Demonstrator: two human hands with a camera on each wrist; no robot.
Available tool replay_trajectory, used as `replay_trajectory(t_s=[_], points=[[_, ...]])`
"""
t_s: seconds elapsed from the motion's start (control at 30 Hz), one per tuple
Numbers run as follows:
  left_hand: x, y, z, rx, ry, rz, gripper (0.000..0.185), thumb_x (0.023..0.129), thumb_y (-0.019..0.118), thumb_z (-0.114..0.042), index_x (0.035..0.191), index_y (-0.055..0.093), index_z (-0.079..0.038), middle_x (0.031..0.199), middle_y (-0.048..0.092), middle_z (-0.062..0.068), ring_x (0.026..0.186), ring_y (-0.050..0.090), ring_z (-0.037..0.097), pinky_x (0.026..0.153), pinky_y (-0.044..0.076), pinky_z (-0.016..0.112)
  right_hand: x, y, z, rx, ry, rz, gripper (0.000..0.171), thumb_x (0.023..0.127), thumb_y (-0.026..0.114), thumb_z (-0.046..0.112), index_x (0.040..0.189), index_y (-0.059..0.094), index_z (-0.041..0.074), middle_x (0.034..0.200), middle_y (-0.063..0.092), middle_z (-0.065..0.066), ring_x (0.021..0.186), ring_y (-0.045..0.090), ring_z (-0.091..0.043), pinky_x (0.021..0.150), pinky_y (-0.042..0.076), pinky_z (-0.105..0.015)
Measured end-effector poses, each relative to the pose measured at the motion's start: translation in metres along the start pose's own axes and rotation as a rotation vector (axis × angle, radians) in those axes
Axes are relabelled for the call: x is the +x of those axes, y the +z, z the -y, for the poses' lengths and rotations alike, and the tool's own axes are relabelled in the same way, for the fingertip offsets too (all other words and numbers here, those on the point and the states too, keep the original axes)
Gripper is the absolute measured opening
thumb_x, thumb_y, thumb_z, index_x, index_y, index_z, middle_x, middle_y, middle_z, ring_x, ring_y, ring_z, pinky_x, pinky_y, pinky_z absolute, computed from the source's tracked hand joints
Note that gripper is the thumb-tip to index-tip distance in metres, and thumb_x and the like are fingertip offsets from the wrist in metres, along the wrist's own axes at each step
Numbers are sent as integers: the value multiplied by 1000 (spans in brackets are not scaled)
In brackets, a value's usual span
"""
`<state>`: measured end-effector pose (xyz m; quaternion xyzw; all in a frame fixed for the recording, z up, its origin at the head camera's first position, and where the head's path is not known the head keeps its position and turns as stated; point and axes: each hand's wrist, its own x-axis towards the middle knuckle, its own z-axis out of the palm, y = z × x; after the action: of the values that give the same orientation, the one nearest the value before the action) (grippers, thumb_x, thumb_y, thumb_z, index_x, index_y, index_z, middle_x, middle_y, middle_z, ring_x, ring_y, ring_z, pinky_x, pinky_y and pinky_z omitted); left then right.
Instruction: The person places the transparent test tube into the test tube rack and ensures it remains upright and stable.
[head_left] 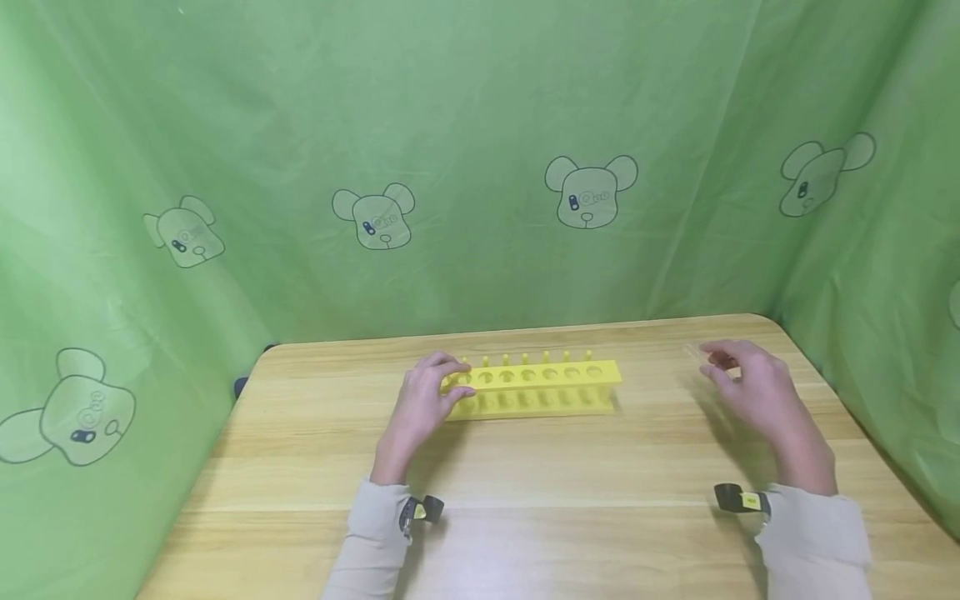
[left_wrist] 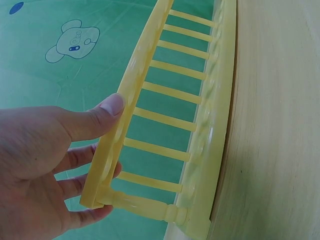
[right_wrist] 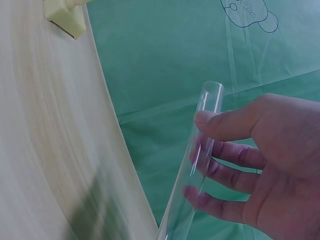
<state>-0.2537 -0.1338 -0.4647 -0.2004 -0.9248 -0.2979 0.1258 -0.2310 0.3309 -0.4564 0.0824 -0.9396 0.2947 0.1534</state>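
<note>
The right fingers pinch a clear glass tube, thumb on one side and the other fingers curled behind it. The tube slants in the right hand, its rimmed end just past the thumb; its lower end runs out of the right wrist view, and from the head it is only faintly seen. The left fingers grasp one end of the upper plate of a yellow rack, the thumb over its face. That left hand is well apart from the tube, which is to the right of the rack. The rack is upright on the wood-grain bench, a row of round holes along its upper plate and thin pegs behind them. Pale sleeves reach both wrists, each with a dark strapped device. Around the bench hangs a green curtain printed with round-eared animal heads.
</note>
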Motion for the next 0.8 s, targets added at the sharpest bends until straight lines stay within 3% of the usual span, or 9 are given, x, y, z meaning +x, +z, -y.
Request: replay_trajectory(t_s=[0.1,0.17,0.27,0.33,0.4,0.8], points=[[0,0,0,-2,3,-4,38,84,84,-23,118,75,-8,119,69,7,111,64,28,106,48,48,0,-1,1,6,-11,-20,33,99,67,6,130,62,-6,109,66,-26,101,63,-49,81,54,-66],[0,0,1,-4,4,-7,38,84,85,-23,118,75,-8,118,69,7,111,65,28,106,48,48,1,-1,1,4,-24,-40,33,98,68,5,129,63,-6,107,66,-26,99,64,-47,81,56,-60],[0,0,1,-3,7,-9,38,83,85,-23,117,75,-8,118,69,7,111,65,28,105,48,49,1,-2,3,5,-26,-56,32,98,69,5,128,63,-5,107,66,-24,100,64,-42,77,60,-26],[0,1,1,-4,11,-12,38,83,85,-23,117,75,-8,118,69,7,110,65,28,105,49,49,1,-3,3,8,-28,-67,32,97,69,4,128,63,-5,107,66,-23,100,63,-41,72,51,-6],[0,1,2,-7,14,-15,38,83,86,-22,117,75,-8,117,69,7,110,65,28,105,49,48,1,-3,4,17,-33,-78,33,97,69,3,128,63,-6,107,65,-23,100,63,-40,71,39,6],[-1,-1,0,-9,18,-14,38,84,85,-22,117,75,-8,117,69,7,110,65,26,102,52,42,3,-3,11,22,-68,-155,30,95,70,-1,123,64,-9,104,64,-24,97,62,-40,72,36,7]])
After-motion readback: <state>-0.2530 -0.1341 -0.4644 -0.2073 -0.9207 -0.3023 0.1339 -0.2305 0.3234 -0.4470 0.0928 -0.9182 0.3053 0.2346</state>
